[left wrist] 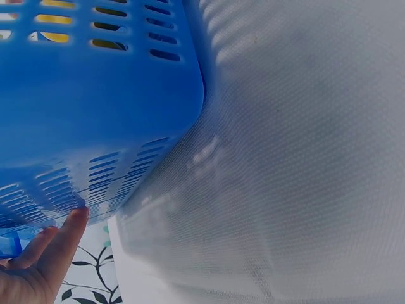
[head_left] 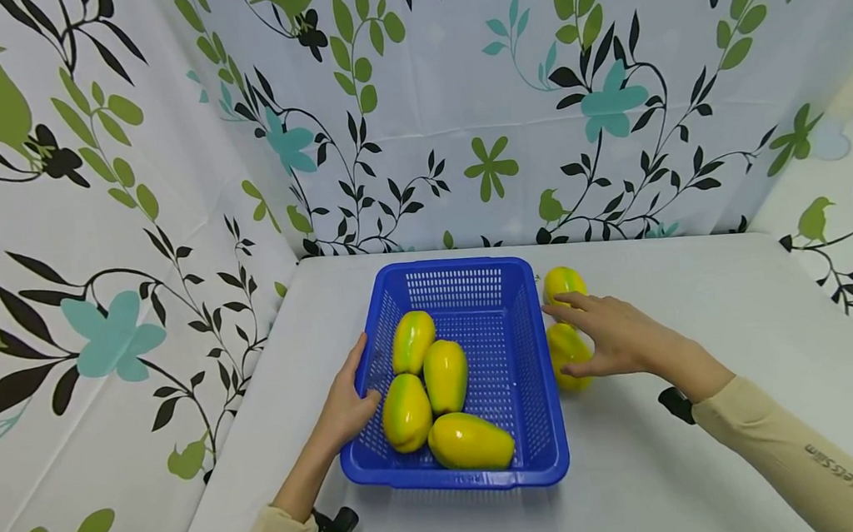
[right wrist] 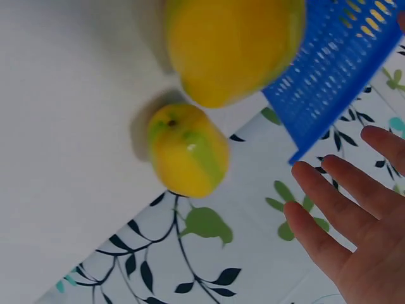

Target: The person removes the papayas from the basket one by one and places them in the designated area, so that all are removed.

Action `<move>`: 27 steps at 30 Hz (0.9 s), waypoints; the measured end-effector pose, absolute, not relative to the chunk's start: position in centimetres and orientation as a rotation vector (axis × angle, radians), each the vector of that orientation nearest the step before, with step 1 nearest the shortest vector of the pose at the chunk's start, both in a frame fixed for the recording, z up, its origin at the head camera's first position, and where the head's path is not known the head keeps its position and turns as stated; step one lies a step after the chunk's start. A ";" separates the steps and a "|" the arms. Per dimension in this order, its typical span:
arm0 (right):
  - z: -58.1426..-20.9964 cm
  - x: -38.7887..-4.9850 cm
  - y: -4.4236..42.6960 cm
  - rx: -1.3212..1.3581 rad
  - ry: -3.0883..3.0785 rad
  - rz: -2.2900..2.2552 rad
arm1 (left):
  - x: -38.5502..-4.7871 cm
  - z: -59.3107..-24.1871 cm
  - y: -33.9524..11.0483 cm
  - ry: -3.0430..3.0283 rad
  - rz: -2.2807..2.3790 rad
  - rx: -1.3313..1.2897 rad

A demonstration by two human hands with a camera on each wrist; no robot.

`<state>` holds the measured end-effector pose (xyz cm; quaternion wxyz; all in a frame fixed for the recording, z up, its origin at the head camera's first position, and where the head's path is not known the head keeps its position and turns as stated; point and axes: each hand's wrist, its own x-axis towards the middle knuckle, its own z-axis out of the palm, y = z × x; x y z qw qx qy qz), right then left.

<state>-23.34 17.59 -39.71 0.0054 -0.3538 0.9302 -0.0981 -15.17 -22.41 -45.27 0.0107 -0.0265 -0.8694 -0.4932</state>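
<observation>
A blue plastic basket (head_left: 509, 318) with slotted walls holds several glossy yellow-green mangoes (head_left: 446, 377), grouped toward its left and near side. My left hand (head_left: 343, 406) grips the basket's left rim, thumb over the edge; in the left wrist view its fingers (left wrist: 63, 244) lie along the outer wall. To the right of the basket, two more mangoes stand on the table: a near one (head_left: 565, 355) and a far one (head_left: 565, 280). Over them hovers my right hand (head_left: 612, 335), fingers spread and partly covering both. In the right wrist view its palm holds nothing.
The white table (head_left: 700, 303) extends beyond the basket on both sides. A curtain (head_left: 422, 116) printed with leaves, birds and flowers hangs behind the table's far edge and along the sides. Each wrist wears a small black camera (head_left: 336, 527).
</observation>
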 end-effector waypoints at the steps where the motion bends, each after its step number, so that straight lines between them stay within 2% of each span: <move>1: -39.4 -23.2 17.4 -1.122 2.912 -0.312 | -15.2 -45.2 -22.4 -2.710 -1.539 -0.083; 11: -38.0 -21.6 13.8 -1.263 2.856 -0.322 | -15.2 -45.2 -22.4 -2.715 -1.544 -0.084; 27: -39.6 -19.4 9.4 -1.461 2.657 -0.217 | -15.2 -45.2 -22.5 -2.716 -1.547 -0.087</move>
